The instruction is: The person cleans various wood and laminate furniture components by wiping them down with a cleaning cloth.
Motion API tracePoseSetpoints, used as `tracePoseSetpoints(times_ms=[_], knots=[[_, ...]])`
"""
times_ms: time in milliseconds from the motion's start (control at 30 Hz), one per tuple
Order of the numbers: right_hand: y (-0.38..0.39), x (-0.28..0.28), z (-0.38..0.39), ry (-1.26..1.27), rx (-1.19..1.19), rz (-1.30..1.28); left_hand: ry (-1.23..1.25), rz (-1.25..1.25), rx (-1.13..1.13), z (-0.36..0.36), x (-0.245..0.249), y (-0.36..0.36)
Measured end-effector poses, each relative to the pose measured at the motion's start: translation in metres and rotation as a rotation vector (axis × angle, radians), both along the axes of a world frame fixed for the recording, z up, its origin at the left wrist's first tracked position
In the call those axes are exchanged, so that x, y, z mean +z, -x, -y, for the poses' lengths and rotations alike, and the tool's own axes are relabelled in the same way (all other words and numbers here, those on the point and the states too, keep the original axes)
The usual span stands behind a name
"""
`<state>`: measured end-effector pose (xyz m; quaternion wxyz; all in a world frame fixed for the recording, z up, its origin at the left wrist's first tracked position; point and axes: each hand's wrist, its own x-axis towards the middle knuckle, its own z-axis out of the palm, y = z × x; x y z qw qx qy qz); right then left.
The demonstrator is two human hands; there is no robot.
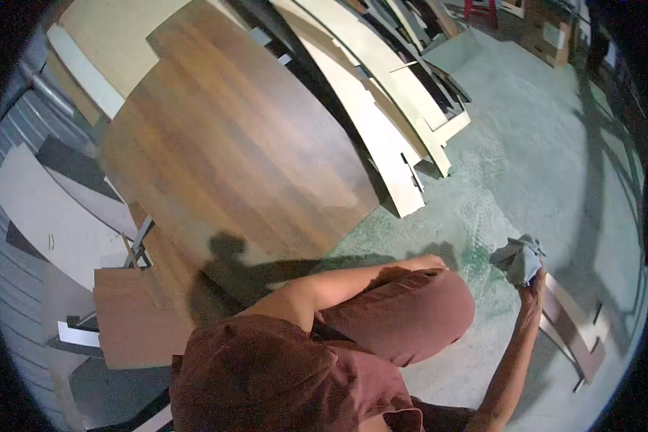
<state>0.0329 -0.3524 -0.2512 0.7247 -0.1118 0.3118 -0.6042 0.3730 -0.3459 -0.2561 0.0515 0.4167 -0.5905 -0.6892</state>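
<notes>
My right hand (531,286) is closed around a crumpled grey cloth (518,261), held out to the right above the floor. My left hand (430,263) lies at my bent knee, which is covered in reddish-brown fabric (417,317); its fingers are too small and hidden to tell whether they are open or closed. In front of me and to the left stands a large wood-grain panel (245,144), with my shadow on its lower part.
Cream-coloured boards (381,137) lean in a stack behind the panel. White and brown offcuts (57,209) stand at the left by a corrugated metal wall (14,345). Narrow boards (574,335) lie on the green-grey floor (525,144) at the right. A red stool (481,10) stands far back.
</notes>
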Motion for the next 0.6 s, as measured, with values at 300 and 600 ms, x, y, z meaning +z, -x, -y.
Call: tracePoseSetpoints(times_ms=[300, 600], knots=[[0.009, 0.052, -0.043, 0.61, -0.052, -1.422, -0.132, -0.225, -0.156, -0.028, 0.017, 0.02], [0.043, 0.007, -0.056, 0.031, -0.28, 0.25, -0.285, -0.122, -0.211, -0.043, 0.129, 0.074]])
